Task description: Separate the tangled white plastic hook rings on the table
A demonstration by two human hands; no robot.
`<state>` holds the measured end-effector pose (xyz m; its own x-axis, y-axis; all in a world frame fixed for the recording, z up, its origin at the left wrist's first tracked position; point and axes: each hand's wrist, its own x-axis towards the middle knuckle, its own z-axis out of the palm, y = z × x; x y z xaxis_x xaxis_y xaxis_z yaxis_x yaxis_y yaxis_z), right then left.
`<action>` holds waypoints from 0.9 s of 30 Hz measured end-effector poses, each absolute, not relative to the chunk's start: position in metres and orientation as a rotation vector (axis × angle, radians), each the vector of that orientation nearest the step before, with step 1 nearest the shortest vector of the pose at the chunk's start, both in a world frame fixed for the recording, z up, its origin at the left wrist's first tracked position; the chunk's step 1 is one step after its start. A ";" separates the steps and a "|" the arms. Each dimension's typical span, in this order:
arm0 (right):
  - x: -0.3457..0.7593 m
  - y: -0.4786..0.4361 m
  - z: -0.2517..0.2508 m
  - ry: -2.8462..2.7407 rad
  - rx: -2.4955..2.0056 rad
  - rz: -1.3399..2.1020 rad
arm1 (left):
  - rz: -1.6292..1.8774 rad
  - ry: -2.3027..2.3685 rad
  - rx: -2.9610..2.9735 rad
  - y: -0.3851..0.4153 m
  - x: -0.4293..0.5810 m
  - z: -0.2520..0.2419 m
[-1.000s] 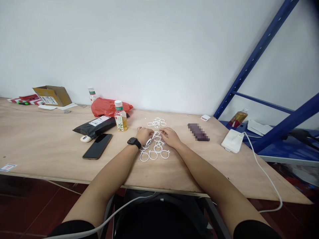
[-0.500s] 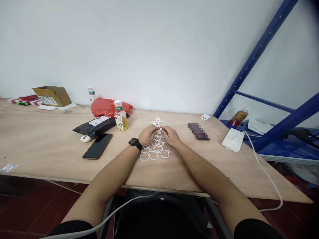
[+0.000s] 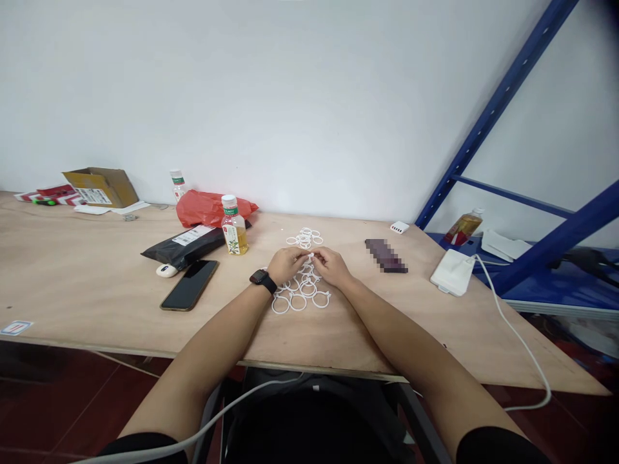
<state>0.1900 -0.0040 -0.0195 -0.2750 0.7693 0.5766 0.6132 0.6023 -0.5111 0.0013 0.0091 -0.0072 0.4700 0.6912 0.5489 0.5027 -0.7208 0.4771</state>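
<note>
My left hand [image 3: 288, 264], with a black watch [image 3: 262, 278] on its wrist, and my right hand [image 3: 333, 265] meet over the middle of the table. Their fingertips are pinched together on a small white plastic ring [image 3: 311, 256], mostly hidden by the fingers. Several white rings with small eyelets, like curtain rings, lie below and between the hands; one such loose ring [image 3: 321, 299] is nearest to me on the right. Beyond the fingers lies a small heap of similar white rings [image 3: 305, 240].
Left of my hands are a tea bottle [image 3: 234, 229], a black parcel [image 3: 193, 245], a phone [image 3: 189, 285], a white oval case [image 3: 167, 270] and a red bag [image 3: 203, 206]. To the right lie a blurred dark object [image 3: 385, 255], a white power bank [image 3: 452, 272] with a cable, and a blue shelf frame [image 3: 512, 200].
Both hands have shifted very slightly toward me, and the fingertips have closed nearer together around the white ring. The rings on the table look unmoved.
</note>
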 end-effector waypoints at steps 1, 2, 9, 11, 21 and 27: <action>0.190 -0.004 -0.019 -1.990 -1.098 0.233 | 1.086 1.030 2.463 0.008 0.001 -0.006; 0.190 -0.004 -0.019 -1.991 -1.101 0.229 | 1.079 1.033 2.457 0.008 0.002 -0.006; 0.189 -0.006 -0.018 -1.963 -1.110 0.226 | 1.085 0.989 2.421 0.007 0.003 -0.006; 0.187 -0.006 -0.017 -1.946 -1.110 0.211 | 1.063 0.985 2.412 0.007 0.004 -0.006; 0.192 0.019 -0.020 -1.803 -1.081 0.397 | 1.135 1.059 2.366 0.005 0.007 -0.001; 0.221 0.064 -0.038 -1.915 -1.450 0.120 | 0.880 1.281 2.424 0.009 0.000 -0.006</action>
